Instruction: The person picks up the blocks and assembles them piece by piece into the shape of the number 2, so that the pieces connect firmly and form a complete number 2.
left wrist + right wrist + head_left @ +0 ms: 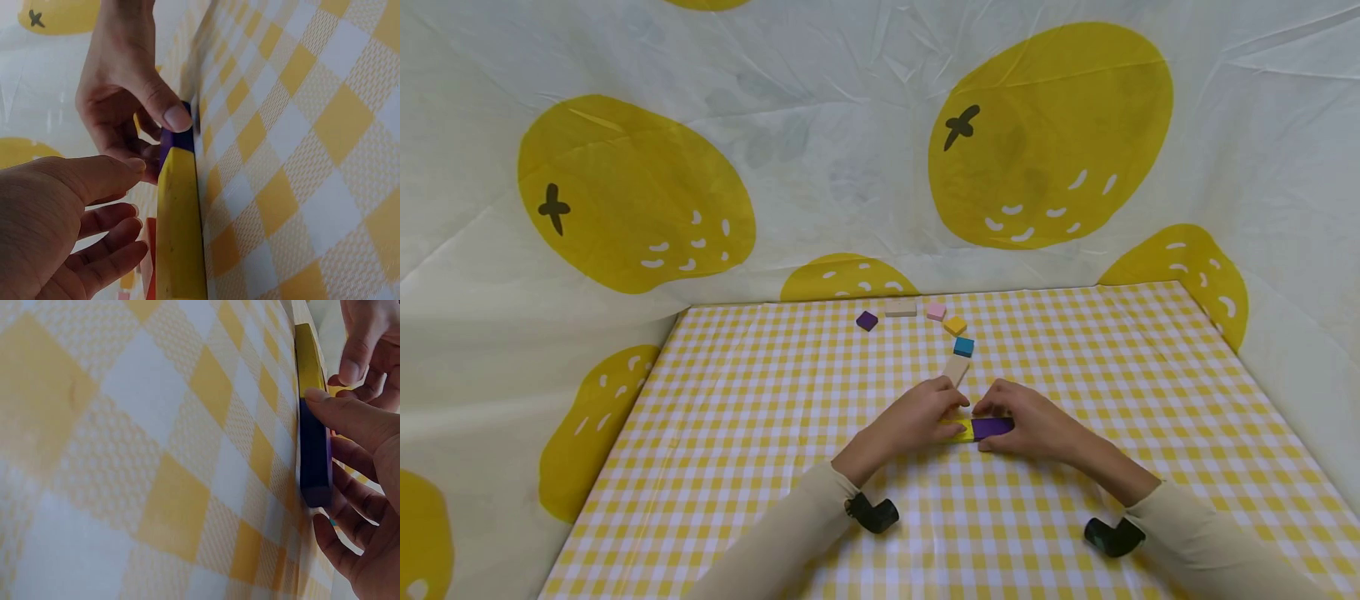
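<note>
A yellow block (964, 431) and a purple block (992, 428) lie end to end on the checked tablecloth. My right hand (1033, 423) holds the purple block; in the right wrist view the thumb rests on the near side of the purple block (315, 453) and the fingers lie behind it. Beside the yellow block (180, 225) hovers my left hand (59, 219), its loosely bent fingers apart from it in the left wrist view. An orange-red block (150, 247) shows partly behind the yellow one; in the head view my left hand (917, 412) hides that spot.
A curved row leads away from the hands: a beige block (956, 370), a blue block (963, 347), an orange-yellow block (955, 326), a pink block (936, 311), another beige block (901, 309) and a dark purple block (867, 321). A lemon-print cloth (835, 167) hangs behind the table.
</note>
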`<action>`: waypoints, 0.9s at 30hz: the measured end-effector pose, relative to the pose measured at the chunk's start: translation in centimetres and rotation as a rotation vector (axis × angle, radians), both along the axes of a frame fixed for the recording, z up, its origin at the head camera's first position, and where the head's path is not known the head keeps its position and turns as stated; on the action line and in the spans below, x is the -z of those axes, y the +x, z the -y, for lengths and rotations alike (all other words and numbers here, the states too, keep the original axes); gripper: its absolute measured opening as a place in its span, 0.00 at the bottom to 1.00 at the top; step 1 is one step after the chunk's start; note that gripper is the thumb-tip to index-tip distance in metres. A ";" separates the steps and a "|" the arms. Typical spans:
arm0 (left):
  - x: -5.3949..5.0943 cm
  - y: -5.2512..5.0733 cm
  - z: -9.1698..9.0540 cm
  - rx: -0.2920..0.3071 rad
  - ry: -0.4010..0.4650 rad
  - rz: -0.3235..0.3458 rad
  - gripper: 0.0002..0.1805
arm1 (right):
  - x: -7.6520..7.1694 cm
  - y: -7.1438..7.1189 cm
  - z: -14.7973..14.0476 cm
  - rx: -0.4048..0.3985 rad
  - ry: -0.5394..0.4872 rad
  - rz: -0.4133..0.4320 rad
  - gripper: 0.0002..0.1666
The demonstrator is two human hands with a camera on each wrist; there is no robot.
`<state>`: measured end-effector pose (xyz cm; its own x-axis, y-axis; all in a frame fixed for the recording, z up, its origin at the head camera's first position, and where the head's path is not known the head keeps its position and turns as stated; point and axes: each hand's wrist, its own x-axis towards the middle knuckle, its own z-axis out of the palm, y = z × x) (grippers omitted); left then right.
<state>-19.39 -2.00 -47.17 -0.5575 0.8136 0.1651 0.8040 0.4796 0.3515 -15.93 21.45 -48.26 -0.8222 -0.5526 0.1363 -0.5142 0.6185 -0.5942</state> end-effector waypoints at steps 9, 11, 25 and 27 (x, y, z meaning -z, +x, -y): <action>0.6 1.6 -1.6 -0.024 -0.069 -0.150 0.16 | -0.3 0.1 -0.9 -0.004 0.008 0.024 0.19; 0.7 1.9 -2.0 -0.032 -0.071 -0.188 0.13 | -0.3 0.1 -1.0 -0.007 0.006 0.016 0.18; 1.5 3.2 -2.7 -0.098 -0.029 -0.290 0.08 | -0.8 -0.3 -1.8 -0.066 0.005 0.049 0.17; 1.5 3.3 -2.7 -0.100 -0.030 -0.270 0.09 | -1.2 -0.5 -2.1 -0.097 -0.008 0.087 0.18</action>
